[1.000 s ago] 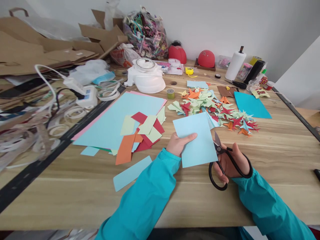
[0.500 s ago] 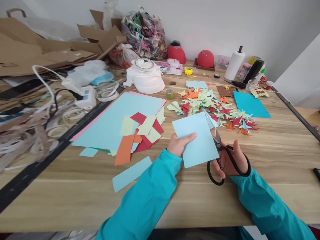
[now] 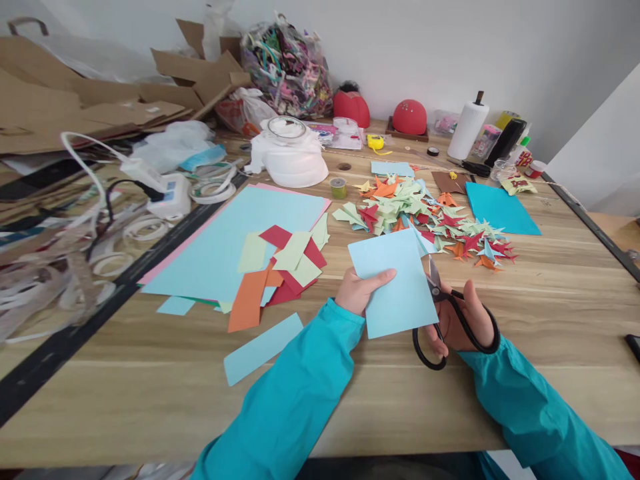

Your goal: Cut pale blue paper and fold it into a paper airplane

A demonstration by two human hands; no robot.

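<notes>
My left hand [image 3: 357,290] is closed on a light blue sheet of paper [image 3: 400,300], thumb on top and the other fingers hidden beneath. In my right hand [image 3: 470,323] is a pair of black-handled scissors [image 3: 436,288], its blades spread at the sheet's right edge; part of one blade is hidden by the paper. Folded paper pieces [image 3: 400,207] in green, red, orange and blue lie heaped just beyond the sheet. A light blue paper strip [image 3: 263,348] rests beside my left sleeve. Cut coloured paper pieces [image 3: 293,252] overlap on large blue sheets [image 3: 215,233] to the left.
Along the back stand a bag of colourful bits [image 3: 287,67], two red domes, a white bottle [image 3: 468,130] and a yellow tape measure [image 3: 375,141]. Cables, a power strip [image 3: 170,197] and ribbons crowd the left side. A bright blue sheet [image 3: 503,208] lies at right.
The held sheet has tilted and shifted slightly, its top edge now a little lower. Both hands keep their grip, with the scissors still spread at the edge.
</notes>
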